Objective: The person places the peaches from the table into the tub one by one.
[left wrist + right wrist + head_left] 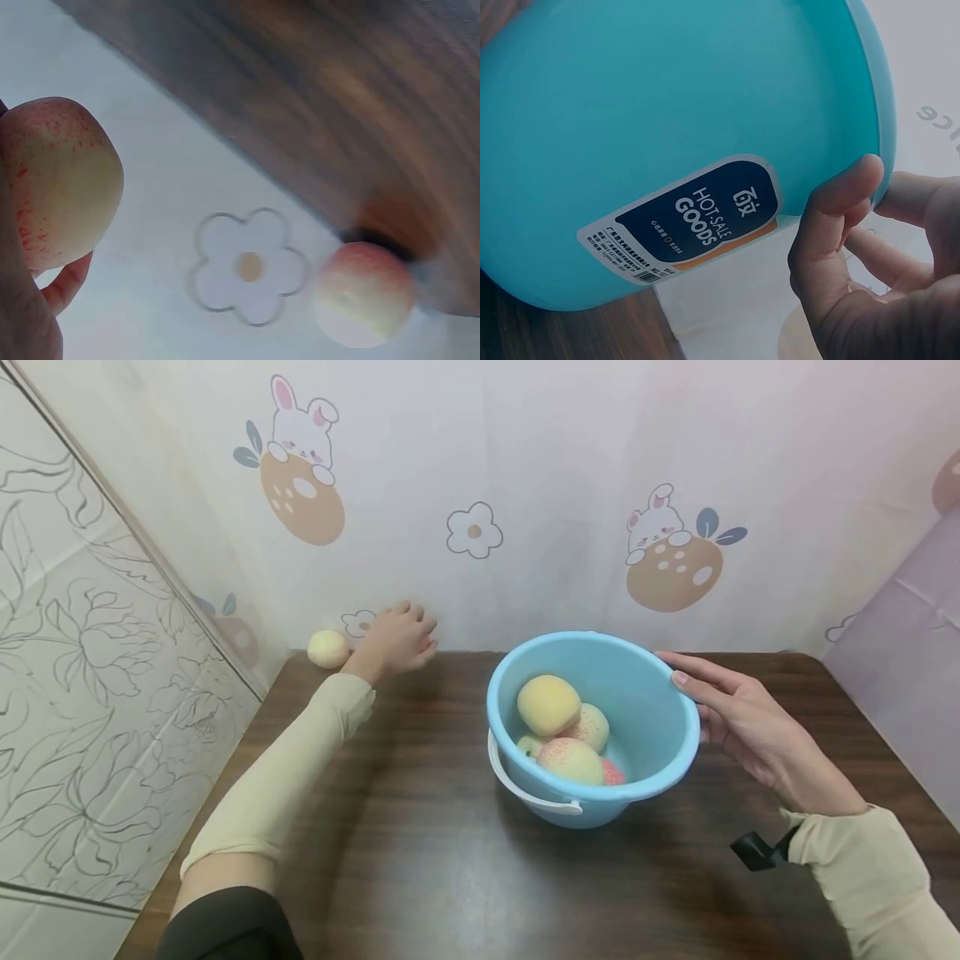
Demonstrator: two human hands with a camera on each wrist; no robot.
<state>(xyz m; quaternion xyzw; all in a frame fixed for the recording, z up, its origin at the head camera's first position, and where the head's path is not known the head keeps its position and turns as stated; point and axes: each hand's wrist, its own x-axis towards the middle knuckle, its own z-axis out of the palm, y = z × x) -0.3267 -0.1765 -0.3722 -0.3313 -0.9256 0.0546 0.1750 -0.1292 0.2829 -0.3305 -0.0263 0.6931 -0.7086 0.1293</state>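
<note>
My left hand point(397, 639) is over the table's far left edge, near the wall, and grips a pale yellow peach with red speckles point(64, 184). The head view mostly hides that peach behind the hand. Just left of the hand, another peach point(327, 649) sits at the table's back corner. On the right, my right hand point(750, 727) pinches the rim of a light blue bucket point(652, 727), thumb on the rim and fingers outside. The bucket tilts toward me. Inside lie a yellow fruit point(548, 704) and several speckled peaches point(572, 761).
A white bucket handle point(525, 793) hangs down along the bucket's front. The dark wooden table point(420, 860) meets a wall covering point(555, 552) printed with rabbits and flowers. A patterned panel point(82, 677) borders the left side. The bucket's outer wall carries a label point(697, 217).
</note>
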